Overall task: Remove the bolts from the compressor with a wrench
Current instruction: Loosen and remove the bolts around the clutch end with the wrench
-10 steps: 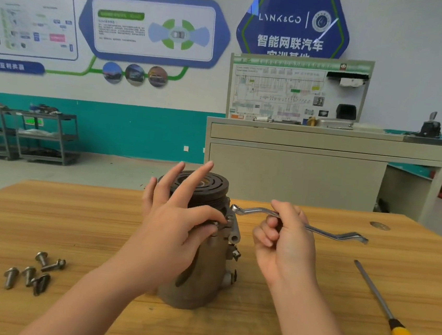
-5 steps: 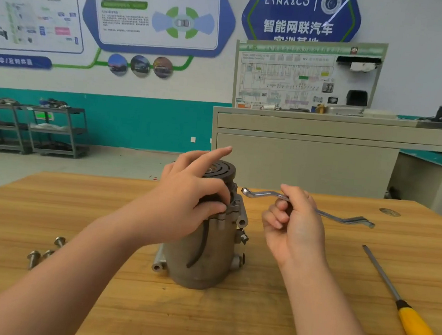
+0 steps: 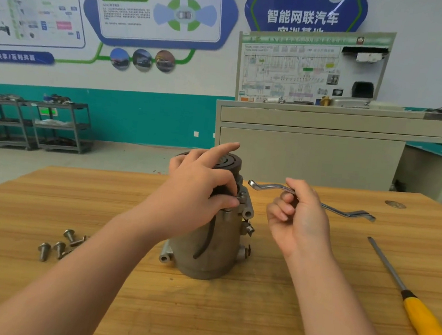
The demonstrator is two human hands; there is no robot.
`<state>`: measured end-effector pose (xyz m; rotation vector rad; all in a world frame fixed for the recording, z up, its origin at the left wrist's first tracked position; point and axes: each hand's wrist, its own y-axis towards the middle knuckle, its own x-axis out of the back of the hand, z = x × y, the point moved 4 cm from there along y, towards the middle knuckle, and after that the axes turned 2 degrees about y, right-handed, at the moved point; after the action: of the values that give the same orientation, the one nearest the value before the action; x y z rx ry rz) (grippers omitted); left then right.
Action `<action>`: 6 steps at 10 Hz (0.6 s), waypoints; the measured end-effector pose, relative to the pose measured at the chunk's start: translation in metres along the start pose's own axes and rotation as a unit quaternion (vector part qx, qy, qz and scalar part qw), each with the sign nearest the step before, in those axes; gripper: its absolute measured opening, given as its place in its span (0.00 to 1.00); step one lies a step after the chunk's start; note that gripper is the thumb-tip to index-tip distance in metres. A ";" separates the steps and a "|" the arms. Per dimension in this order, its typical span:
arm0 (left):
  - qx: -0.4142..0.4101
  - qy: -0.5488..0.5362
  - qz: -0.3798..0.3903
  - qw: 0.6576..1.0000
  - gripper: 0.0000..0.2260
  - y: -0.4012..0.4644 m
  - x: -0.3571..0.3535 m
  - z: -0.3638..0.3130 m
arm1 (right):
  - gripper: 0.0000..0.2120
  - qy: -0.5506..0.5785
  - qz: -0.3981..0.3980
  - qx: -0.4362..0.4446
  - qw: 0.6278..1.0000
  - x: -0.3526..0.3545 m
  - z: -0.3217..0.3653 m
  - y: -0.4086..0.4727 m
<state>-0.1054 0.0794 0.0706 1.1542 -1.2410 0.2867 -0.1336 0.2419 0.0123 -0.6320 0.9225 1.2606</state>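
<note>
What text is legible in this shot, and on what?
"LYNK&CO": top of the blue wall sign.
"智能网联汽车": same sign, second line; the line below is cut off by the wiring board.
"成果共享/互利共赢": blue banner, roughly legible.
Wiring board, wall posters: print too small to read.

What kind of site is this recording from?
Probably an automotive training workshop: wall posters showing cars, a wiring-diagram trainer board on a bench, and a compressor being stripped on a wooden table.
</note>
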 end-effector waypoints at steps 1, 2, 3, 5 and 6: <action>0.013 0.008 -0.011 1.000 0.09 0.001 -0.002 -0.005 | 0.13 -0.001 0.001 -0.003 1.000 0.000 -0.001 0.000; 0.000 -0.004 0.044 0.999 0.09 0.002 0.004 -0.007 | 0.12 0.013 0.000 -0.022 1.000 0.001 -0.002 0.001; 0.006 0.011 0.111 0.994 0.05 0.006 0.010 -0.005 | 0.12 0.039 -0.004 -0.046 0.998 0.001 -0.004 0.002; 0.039 0.035 0.089 0.995 0.04 0.009 0.005 -0.007 | 0.13 0.072 -0.014 -0.077 0.994 -0.001 -0.007 -0.002; 0.031 0.043 0.065 0.996 0.06 0.008 0.001 -0.007 | 0.13 0.071 -0.013 -0.079 0.994 0.000 -0.007 -0.002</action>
<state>-0.1070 0.0882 0.0769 1.1039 -1.2400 0.4701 -0.1335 0.2359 0.0083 -0.8646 0.9342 1.2870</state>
